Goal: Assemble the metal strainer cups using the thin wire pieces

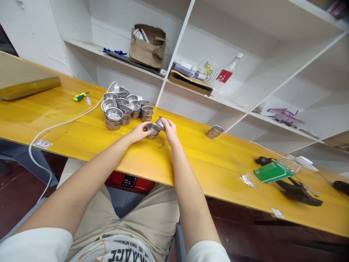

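Observation:
My left hand (141,131) is curled around the left side of a small stack of perforated metal cups (153,131) on the yellow table. Just to its right, my right hand (169,130) grips a small metal cup (160,123), tilted above the stack's right edge. Thin wire or chain (160,143) lies below it on the table. Several stacks of similar perforated cups (125,109) stand close together, up and left of my hands. Another short stack (214,131) leans farther right.
A yellow-green screwdriver (79,96) and a white cable (65,123) lie left on the table (196,160). At the right are a green-labelled bottle (274,171) and a black object (300,192). Shelves behind hold a cardboard box (147,47) and a red-labelled bottle (227,71).

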`<state>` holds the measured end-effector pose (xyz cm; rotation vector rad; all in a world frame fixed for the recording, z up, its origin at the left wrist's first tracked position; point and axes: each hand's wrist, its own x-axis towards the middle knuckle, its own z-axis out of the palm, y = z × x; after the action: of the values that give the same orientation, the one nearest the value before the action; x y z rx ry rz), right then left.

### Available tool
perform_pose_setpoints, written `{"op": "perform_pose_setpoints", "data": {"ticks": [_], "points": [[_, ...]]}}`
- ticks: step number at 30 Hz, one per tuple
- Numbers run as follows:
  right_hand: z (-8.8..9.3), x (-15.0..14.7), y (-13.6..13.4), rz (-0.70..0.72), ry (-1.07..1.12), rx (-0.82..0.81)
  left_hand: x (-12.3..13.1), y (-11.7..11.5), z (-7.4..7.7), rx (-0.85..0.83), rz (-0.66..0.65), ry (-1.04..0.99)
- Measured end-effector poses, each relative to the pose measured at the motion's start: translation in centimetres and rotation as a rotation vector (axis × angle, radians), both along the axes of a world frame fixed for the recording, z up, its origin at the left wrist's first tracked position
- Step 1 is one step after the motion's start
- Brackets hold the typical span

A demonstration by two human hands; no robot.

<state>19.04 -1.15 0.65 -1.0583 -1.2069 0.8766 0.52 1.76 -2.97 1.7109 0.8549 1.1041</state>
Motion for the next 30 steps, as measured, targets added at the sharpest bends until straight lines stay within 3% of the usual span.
{"op": "perform_pose_setpoints", "data": {"ticks": [7, 10, 16, 25, 30], "points": [[0.3, -0.4, -0.7, -0.079, -0.267, 0.079, 0.1, 0.1, -0.2, 0.029, -0.019, -0.032], [0.2, -0.8, -1.1, -0.128, -0.432, 0.134, 0.0, 0.6, -0.1, -0.050, -0.015, -0.137], [-0.5, -1.4, -0.8, -0.077, -0.661, 0.208, -0.6, 0.9, 0.6, -0.223, 0.029, -0.215], [-1.5, -1.2, 0.1, -0.027, -0.704, 0.222, 0.1, 0.6, 0.2, -0.204, 0.008, -0.247], [-1.6, -0.9, 0.1, 0.006, -0.686, 0.170, 0.2, 0.3, 0.3, -0.114, -0.025, -0.233]]}}
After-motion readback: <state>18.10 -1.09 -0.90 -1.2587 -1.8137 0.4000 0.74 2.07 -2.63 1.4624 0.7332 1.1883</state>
